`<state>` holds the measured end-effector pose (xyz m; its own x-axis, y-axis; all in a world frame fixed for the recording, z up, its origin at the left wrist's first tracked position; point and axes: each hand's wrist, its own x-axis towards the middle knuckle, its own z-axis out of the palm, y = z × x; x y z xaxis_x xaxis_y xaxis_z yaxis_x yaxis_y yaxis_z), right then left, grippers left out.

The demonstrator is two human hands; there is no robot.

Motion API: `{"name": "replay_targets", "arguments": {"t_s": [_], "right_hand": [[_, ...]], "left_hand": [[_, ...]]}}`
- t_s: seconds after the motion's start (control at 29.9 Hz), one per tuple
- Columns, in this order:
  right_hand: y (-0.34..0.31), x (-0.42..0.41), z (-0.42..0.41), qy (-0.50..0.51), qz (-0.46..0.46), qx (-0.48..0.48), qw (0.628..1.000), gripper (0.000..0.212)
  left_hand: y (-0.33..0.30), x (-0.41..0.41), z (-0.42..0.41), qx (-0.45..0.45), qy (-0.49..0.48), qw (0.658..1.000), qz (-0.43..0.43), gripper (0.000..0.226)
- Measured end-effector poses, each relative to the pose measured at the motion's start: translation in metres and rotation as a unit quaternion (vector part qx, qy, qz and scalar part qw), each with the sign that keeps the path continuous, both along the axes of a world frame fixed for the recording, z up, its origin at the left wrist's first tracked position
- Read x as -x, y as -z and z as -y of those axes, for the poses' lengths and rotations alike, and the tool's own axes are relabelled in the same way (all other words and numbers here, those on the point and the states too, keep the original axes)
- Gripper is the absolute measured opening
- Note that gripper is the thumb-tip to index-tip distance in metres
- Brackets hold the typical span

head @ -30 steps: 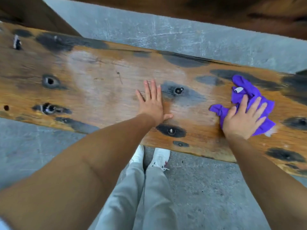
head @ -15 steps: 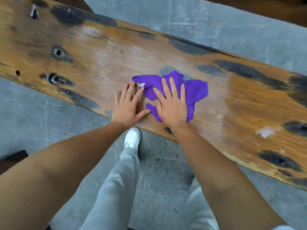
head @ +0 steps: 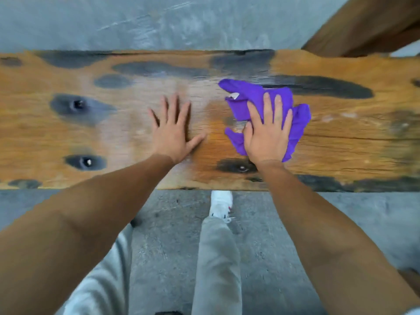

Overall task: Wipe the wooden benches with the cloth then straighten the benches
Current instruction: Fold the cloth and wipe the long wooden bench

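A worn wooden bench [head: 341,142] with orange grain and dark stains runs across the view, level from left to right. A crumpled purple cloth [head: 252,96] lies on its middle. My right hand [head: 267,133] presses flat on the cloth, fingers spread over it. To the left of the cloth, my left hand [head: 172,130] rests flat on the bare wood with its fingers apart and nothing in it. A paler wiped patch shows on the wood around and to the left of my left hand.
Grey concrete floor [head: 159,21] lies beyond and in front of the bench. A second brown wooden bench [head: 368,23] cuts across the top right corner. My legs in light trousers and a white shoe [head: 220,203] stand close to the bench's near edge.
My right hand swept the cloth left beside my left hand, then back a little to the right. The bench, slanted in the view before, now looks level.
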<state>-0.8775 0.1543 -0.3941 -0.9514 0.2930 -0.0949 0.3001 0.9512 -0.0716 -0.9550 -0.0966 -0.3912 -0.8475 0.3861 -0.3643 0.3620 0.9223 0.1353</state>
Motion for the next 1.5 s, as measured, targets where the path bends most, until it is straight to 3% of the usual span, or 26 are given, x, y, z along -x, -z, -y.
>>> {"name": "replay_targets", "arguments": {"t_s": [0.07,0.23,0.43,0.67,0.8,0.97,1.1,1.2,1.34,1.5], "right_hand": [[0.001,-0.007,-0.044,0.049,0.015,-0.007,0.999,0.055],[-0.005,-0.022,-0.14,0.146,0.029,-0.009,0.989,0.059],[-0.007,0.003,-0.105,0.239,0.036,-0.013,0.97,0.06],[-0.017,0.025,0.03,0.008,0.077,0.026,0.997,0.063],[-0.006,0.014,-0.038,-0.082,0.04,0.011,0.996,0.058],[0.001,-0.021,-0.191,0.137,0.031,-0.038,0.989,0.06],[0.009,-0.053,-0.283,0.222,0.021,-0.045,0.974,0.058],[0.018,-0.068,-0.33,0.27,0.007,-0.06,0.961,0.059],[0.02,-0.075,-0.367,0.319,0.009,-0.041,0.947,0.059],[0.015,-0.069,-0.347,0.318,0.024,-0.043,0.947,0.061]], "left_hand": [[0.004,-0.004,-0.009,0.026,-0.041,0.999,-0.01,0.098],[0.019,-0.008,-0.004,0.038,-0.032,0.997,-0.051,0.098],[0.028,-0.01,-0.001,0.012,-0.032,0.997,-0.075,0.095],[0.015,-0.007,-0.004,0.006,-0.039,0.999,-0.038,0.094],[0.009,0.007,-0.025,-0.079,-0.032,0.995,-0.06,0.084],[0.005,0.02,-0.154,-0.168,0.091,0.978,-0.087,0.08],[0.012,0.013,-0.264,-0.125,0.036,0.99,-0.06,0.078],[0.029,0.009,-0.278,-0.035,0.012,0.996,-0.083,0.083],[0.033,0.003,-0.281,-0.028,0.015,0.995,-0.097,0.084],[0.034,0.007,-0.281,-0.014,0.015,0.995,-0.099,0.084]]}}
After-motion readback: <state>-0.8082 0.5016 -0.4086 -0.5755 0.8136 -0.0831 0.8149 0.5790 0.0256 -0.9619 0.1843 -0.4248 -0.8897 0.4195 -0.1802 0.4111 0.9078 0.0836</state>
